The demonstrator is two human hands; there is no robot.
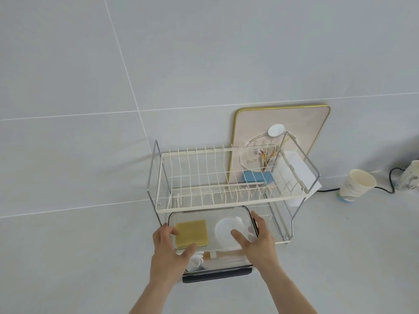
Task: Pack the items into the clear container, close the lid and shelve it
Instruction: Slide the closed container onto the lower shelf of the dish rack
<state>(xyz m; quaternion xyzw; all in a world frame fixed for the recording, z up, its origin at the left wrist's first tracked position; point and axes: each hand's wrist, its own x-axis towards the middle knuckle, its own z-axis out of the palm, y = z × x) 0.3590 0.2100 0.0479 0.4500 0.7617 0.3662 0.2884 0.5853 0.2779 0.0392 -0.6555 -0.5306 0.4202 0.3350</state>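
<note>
The clear container (210, 215) with its lid on rests partly inside the lower tier of a white wire dish rack (226, 175). Through the lid I see a yellow sponge (191, 232) on the left and a round white item (226, 230) on the right. My left hand (167, 250) grips the container's left near corner, thumb on the lid. My right hand (256, 239) holds the right side, fingers along the edge and thumb on the lid. A dark tray edge (217, 276) sticks out under the container.
A pink board with a gold rim (313, 123) leans on the tiled wall behind the rack. A paper cup (356, 184) stands tilted to the right, with a black cable (387, 189) and another pale object at the right edge. The rack's upper tier overhangs the container.
</note>
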